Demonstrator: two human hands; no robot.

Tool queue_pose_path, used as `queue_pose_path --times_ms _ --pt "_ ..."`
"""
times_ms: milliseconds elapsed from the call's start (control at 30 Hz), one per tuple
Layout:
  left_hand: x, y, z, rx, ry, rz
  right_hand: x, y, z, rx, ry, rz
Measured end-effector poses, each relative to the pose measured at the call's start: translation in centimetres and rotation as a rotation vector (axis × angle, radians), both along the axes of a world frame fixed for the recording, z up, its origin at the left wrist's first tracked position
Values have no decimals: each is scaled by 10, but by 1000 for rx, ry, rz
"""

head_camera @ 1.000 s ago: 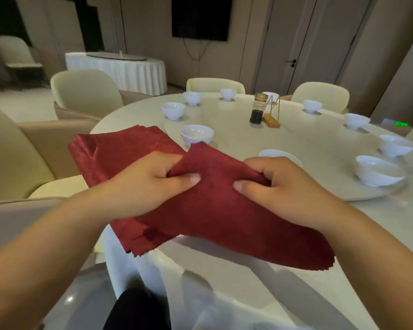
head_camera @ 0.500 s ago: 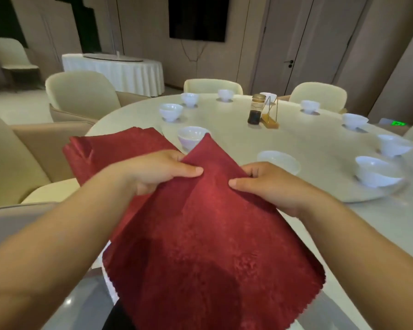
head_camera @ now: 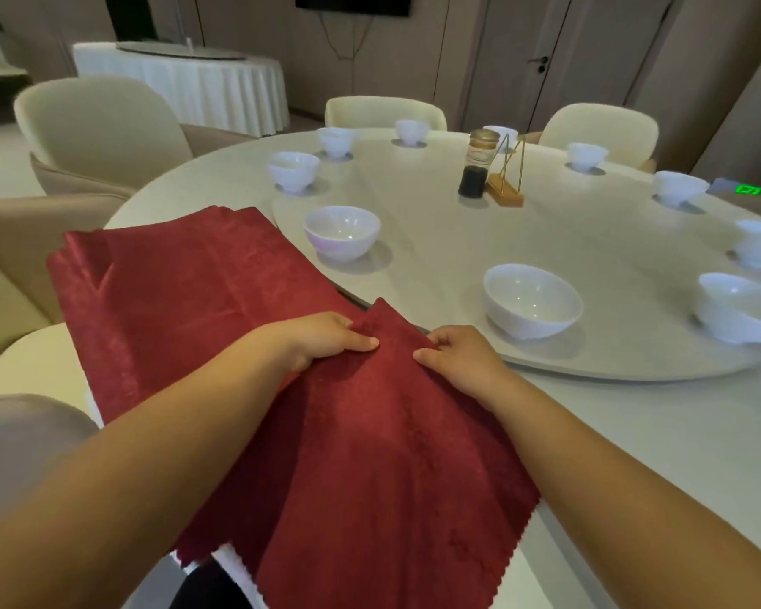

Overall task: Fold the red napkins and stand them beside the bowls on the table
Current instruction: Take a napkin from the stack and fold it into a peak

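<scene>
At far left, a pile of red napkins (head_camera: 163,274) is noted lying flat on the table (head_camera: 655,441), near its edge. A single red napkin (head_camera: 370,476) is laid over the pile's near side and hangs past the table rim; its far corner is drawn up into a small peak. The cloth just left of the peak is pinched by the left hand (head_camera: 326,336), thumb on top, fingers hidden beneath. The right side is pinched likewise by the right hand (head_camera: 462,358). On the turntable (head_camera: 436,248) a white bowl (head_camera: 341,232) is recorded beyond the pile, and a second white bowl (head_camera: 532,301) just beyond the right hand. Further back, a dark bottle (head_camera: 475,169) and a wooden stand (head_camera: 508,186) are seen side by side.
</scene>
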State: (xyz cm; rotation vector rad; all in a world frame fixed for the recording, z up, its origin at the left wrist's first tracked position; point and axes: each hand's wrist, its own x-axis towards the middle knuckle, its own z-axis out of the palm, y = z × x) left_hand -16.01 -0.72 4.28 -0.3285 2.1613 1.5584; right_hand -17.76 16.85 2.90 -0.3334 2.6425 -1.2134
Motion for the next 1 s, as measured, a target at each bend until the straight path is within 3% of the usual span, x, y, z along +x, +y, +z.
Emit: queue_pose_path --times_ms 267,400,567,733,1000 --pt "-22 -8 -6 -112 25 -55 -21 5 -3 138 48 44" --pt "-3 -29 0 -284 51 -118 -9 35 9 153 -61 101" --pt "40 -65 6 -301 6 -117 6 78 15 152 -218 72" --pt "69 -78 8 -369 -43 -110 15 95 11 181 -251 77" --pt "78 -63 -12 -634 184 -115 18 86 -2 323 -140 76"
